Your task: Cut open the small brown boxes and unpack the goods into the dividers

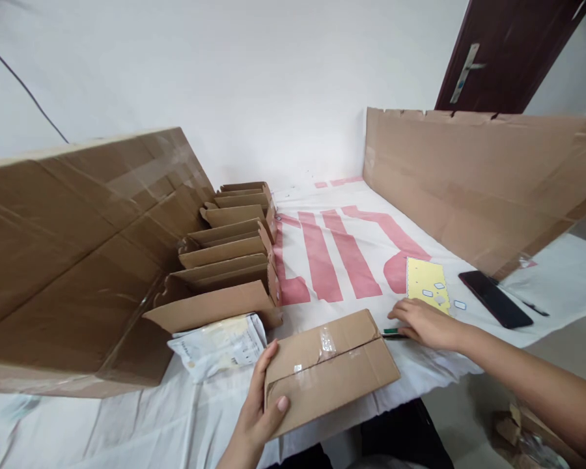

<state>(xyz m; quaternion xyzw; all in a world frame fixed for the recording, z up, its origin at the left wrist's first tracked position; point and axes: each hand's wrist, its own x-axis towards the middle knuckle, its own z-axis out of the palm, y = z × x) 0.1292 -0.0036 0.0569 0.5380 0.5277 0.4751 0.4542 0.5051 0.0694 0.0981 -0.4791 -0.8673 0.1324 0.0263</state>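
Observation:
My left hand [264,404] grips the left end of a closed cardboard box [332,371], thumb on top and fingers along the far left edge. The box lies tilted near the table's front edge, with clear tape across its seam. My right hand [427,324] is just beyond its right end, palm down. From under the right thumb pokes a thin green and dark object [391,331], too hidden to name. Just behind that hand is a yellow sheet [424,277] with small white labels on it. Another small label [460,305] lies to its right.
Several open cardboard boxes [224,280] stand in a row at left, beside a large carton [78,260]. A plastic packet [222,345] lies before them. To the right are a phone [495,298], a pen [527,303] and a tall cardboard panel [478,182].

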